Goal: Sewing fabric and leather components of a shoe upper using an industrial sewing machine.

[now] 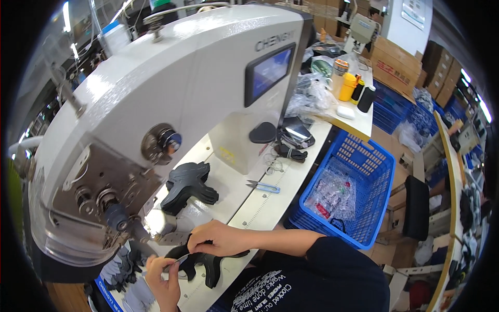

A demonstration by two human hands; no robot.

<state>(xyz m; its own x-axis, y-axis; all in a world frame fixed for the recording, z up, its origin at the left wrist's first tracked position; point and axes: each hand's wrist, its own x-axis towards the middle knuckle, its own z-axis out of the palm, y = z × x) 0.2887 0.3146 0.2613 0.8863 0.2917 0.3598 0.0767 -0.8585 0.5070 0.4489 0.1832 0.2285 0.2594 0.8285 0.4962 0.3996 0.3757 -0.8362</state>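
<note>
Both hands, left hand point(162, 283) and right hand point(215, 238), pinch a black cut piece point(208, 262); blue crate point(358, 179) holds seemingly plastic bags point(332, 195).

Your right hand point(217, 238) presses black leather piece point(205, 261) on tabletop point(260, 208) beside sewing machine point(156, 119); your left hand point(163, 281) pinches its edge. Blue snips point(263, 186) lie well apart.

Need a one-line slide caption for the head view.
Two bare hands, left and right, hold a flat black cut shoe-upper piece at a white industrial sewing machine, beside a stack of matching pieces.
</note>
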